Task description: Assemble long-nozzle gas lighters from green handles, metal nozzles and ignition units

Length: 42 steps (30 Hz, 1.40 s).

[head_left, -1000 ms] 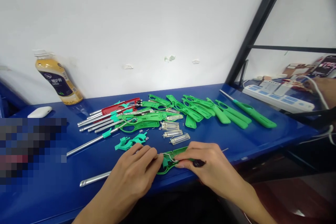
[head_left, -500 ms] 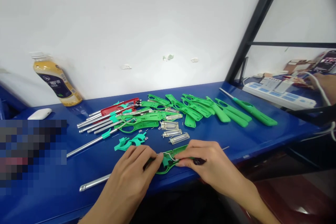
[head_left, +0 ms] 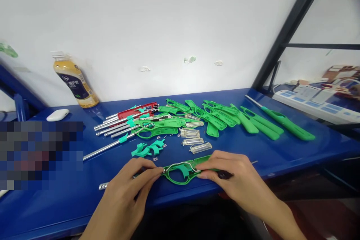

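An open green lighter shell (head_left: pixel 176 183) lies near the table's front edge. Inside sit a teal trigger (head_left: pixel 184 171) and a curved white wire (head_left: pixel 180 164). My left hand (head_left: pixel 133 183) is closed in a pinch at the shell's left end, where the metal tube (head_left: pixel 103 186) shows only at its tip beyond my hand. My right hand (head_left: pixel 229 170) pinches the shell's middle by the wire's right end. A dark-handled thin tool (head_left: pixel 225 174) is tucked in this hand, its narrow shaft poking out to the right.
Behind my hands lie loose teal triggers (head_left: pixel 144 149), clear fuel tanks (head_left: pixel 201 147), green shells (head_left: pixel 215 120) and metal tubes (head_left: pixel 102 148). A finished-looking green lighter (head_left: pixel 289 123) is at right. A bottle (head_left: pixel 74 82), white case (head_left: pixel 57 115) and power strip (head_left: pixel 317 105) stand farther out.
My left hand has slid left along the shell, uncovering the trigger and more of the white wire. My right hand keeps its pinch. The view has turned slightly left.
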Available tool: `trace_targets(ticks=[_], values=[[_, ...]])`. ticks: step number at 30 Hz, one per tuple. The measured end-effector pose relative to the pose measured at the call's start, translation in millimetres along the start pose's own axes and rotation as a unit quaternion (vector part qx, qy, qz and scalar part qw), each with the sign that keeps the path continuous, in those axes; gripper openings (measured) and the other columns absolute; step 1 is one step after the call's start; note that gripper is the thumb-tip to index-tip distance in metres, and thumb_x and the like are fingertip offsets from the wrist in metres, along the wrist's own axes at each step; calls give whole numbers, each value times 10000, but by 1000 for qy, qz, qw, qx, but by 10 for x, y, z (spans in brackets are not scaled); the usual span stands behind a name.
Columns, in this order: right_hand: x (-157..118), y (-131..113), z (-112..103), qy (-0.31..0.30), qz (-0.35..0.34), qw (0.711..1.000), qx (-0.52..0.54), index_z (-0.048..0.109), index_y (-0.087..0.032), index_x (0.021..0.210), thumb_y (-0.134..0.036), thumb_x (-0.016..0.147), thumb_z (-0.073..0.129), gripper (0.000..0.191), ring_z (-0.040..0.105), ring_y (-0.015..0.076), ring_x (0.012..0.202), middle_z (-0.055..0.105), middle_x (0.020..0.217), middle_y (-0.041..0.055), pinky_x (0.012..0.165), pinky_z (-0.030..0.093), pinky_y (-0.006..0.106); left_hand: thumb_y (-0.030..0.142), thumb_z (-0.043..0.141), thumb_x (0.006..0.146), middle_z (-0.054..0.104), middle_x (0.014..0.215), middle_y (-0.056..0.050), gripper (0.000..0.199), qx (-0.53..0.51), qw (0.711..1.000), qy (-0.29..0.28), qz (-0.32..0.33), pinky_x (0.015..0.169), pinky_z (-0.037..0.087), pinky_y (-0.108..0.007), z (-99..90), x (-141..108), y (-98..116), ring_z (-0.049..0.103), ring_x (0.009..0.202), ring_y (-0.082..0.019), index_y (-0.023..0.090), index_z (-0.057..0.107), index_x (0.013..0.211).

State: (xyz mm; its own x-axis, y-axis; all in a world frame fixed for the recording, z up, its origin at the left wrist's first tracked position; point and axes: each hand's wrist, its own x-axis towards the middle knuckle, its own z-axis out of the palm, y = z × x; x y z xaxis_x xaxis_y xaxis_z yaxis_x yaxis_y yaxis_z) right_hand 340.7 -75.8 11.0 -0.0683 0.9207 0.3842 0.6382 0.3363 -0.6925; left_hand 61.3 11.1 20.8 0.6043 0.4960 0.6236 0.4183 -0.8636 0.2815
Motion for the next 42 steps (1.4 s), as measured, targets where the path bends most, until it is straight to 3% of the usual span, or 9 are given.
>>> trace_targets(ticks=[6, 14, 18, 24, 33, 35, 38, 40, 42], values=[[-2, 7, -2, -6, -2, 1000, 0, 857, -277, 1085, -191, 1008, 769, 145, 751, 132, 828, 803, 948, -19, 767, 545, 233, 133, 524, 1102, 719, 1028, 7, 283, -4, 1000, -27, 1, 757, 591, -156, -6, -64, -51, 745, 858, -91, 274, 764, 1149], [-12, 40, 6, -8, -8, 1000, 2, 854, -295, 1096, -228, 1017, 767, 135, 747, 122, 828, 797, 951, -29, 761, 536, 227, 179, 505, 1116, 692, 1068, -2, 287, 0, 996, -85, -38, 722, 578, -179, -7, -93, -110, 740, 834, -101, 289, 770, 1126], [-9, 35, 7, -8, -9, 1000, -1, 850, -293, 1097, -232, 1020, 763, 132, 747, 127, 825, 795, 948, -25, 757, 537, 233, 212, 494, 1125, 692, 1029, 10, 273, 4, 996, -74, -44, 739, 578, -181, -7, -88, -73, 738, 832, -105, 290, 756, 1104], [-16, 21, -5, -5, -13, 1000, -8, 845, -284, 1086, -210, 1014, 767, 129, 750, 119, 827, 799, 948, -29, 758, 543, 219, 312, 540, 1120, 679, 1069, -17, 256, 48, 997, -44, -36, 812, 609, -275, 61, -20, 28, 735, 908, -163, 283, 686, 1328], [-21, -30, 26, 19, -48, 997, -52, 832, -296, 1090, -217, 1018, 762, 128, 765, 99, 834, 799, 987, -51, 755, 568, 193, 173, 516, 1126, 658, 1042, -10, 215, -3, 1000, 3, 22, 785, 567, -225, 236, 39, 30, 692, 905, -124, 265, 705, 1170], [-39, -58, -23, 48, -68, 993, -85, 826, -317, 1080, -270, 1042, 738, 107, 770, 92, 855, 802, 1031, -65, 753, 571, 183, 218, 530, 1132, 661, 1079, -19, 202, 6, 1000, 8, 27, 832, 576, -212, 248, -6, -16, 701, 942, -122, 269, 713, 1202], [-88, -29, -260, 155, -55, 972, -166, 813, -305, 1023, -328, 1080, 677, 149, 770, 120, 884, 800, 1001, -50, 814, 577, 226, 307, 548, 1133, 661, 1152, -30, 221, 32, 998, 14, 50, 906, 590, -208, 288, -87, -131, 714, 999, -130, 290, 716, 1276], [-126, 69, -502, 239, 2, 941, -242, 803, -267, 1013, -339, 1080, 666, 169, 769, 179, 892, 800, 983, -4, 839, 572, 306, 346, 552, 1132, 669, 1170, -27, 235, 42, 997, 24, 57, 936, 596, -211, 325, -132, -205, 723, 1006, -133, 299, 719, 1291], [-147, 234, -736, 276, 77, 904, -317, 812, -236, 1053, -400, 1042, 715, 192, 775, 265, 885, 809, 1038, 55, 775, 557, 382, 343, 568, 1125, 685, 1189, -23, 236, 49, 996, 32, 62, 965, 600, -220, 352, -163, -255, 734, 1008, -136, 294, 716, 1301]])
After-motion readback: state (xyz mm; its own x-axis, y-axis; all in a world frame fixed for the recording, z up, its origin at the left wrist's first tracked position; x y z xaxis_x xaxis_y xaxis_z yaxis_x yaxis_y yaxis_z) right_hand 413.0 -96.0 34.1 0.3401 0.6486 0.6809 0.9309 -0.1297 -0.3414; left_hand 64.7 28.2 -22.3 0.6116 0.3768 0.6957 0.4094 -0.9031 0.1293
